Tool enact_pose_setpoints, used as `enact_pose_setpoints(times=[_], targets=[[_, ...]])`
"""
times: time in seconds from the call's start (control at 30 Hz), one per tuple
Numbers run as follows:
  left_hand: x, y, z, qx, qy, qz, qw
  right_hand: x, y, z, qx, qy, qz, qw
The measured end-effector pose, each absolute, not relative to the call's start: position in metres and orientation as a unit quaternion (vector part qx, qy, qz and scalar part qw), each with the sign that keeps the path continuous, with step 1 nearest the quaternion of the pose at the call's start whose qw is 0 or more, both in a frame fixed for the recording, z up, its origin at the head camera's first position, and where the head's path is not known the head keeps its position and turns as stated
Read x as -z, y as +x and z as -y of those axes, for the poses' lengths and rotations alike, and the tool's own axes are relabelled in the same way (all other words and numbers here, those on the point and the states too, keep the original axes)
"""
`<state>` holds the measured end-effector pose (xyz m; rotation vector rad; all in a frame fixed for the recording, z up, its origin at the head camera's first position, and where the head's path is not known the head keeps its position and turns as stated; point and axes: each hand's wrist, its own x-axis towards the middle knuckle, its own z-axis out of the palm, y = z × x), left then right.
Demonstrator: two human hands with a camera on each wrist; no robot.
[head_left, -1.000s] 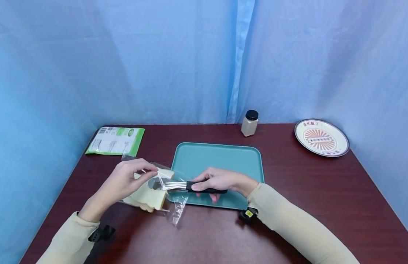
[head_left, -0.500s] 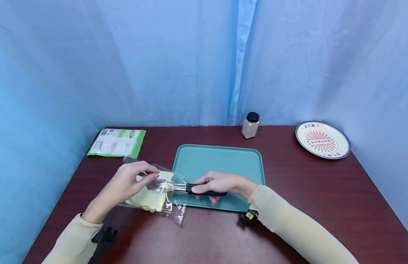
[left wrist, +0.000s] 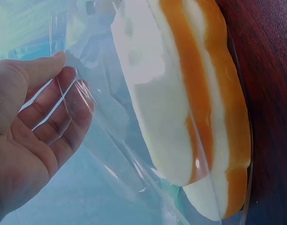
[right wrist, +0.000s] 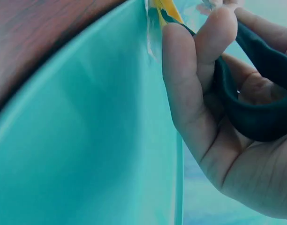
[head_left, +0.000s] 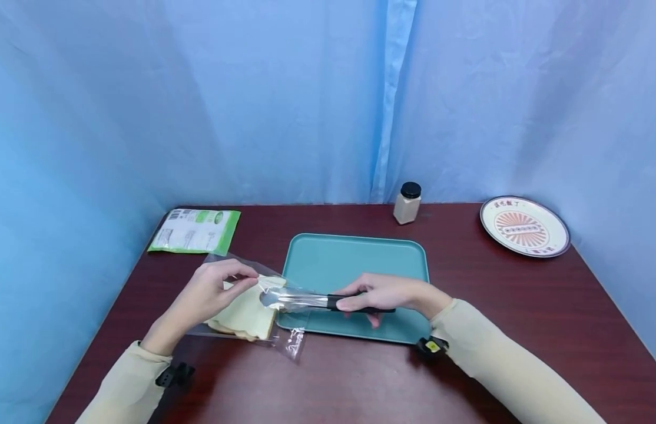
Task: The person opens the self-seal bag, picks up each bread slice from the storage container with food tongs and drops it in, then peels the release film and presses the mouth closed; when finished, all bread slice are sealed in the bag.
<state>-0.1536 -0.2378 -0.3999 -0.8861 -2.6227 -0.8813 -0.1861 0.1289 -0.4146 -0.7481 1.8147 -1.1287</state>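
My left hand pinches the upper edge of a clear plastic bag between thumb and fingertips, lifting the film. Inside the bag lie bread slices; the left wrist view shows a few stacked slices with brown crusts. My right hand grips tongs by their black handle, which loops below the palm in the right wrist view. The tongs' metal head lies at the bag's mouth, over the edge of the bread and partly behind film. Whether it clasps a slice I cannot tell.
A teal tray lies under my right hand, its left edge overlapped by the bag. Behind are a green and white packet at left, a black-lidded jar, and a patterned plate at right. Blue curtains border the table.
My right hand has drawn the tongs to the right, their head shifting from deeper over the bread to the bag's mouth. My left hand keeps its pinch on the bag.
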Motion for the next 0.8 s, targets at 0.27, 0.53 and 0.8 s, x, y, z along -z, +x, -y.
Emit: enact_pose_setpoints(times=[0.27, 0.53, 0.8], targets=[[0.400, -0.153, 0.238, 0.304, -0.290, 0.902, 0.103, 0.400, -0.175, -0.187, 0.484, -0.324, -0.695, 0.422], [0.402, -0.149, 0.241, 0.307, -0.287, 0.901, 0.110, 0.384, -0.158, -0.251, 0.506, -0.265, -0.754, 0.323], [0.403, -0.153, 0.240, 0.307, -0.294, 0.900, 0.100, 0.377, -0.124, -0.314, 0.512, -0.121, -0.831, 0.182]])
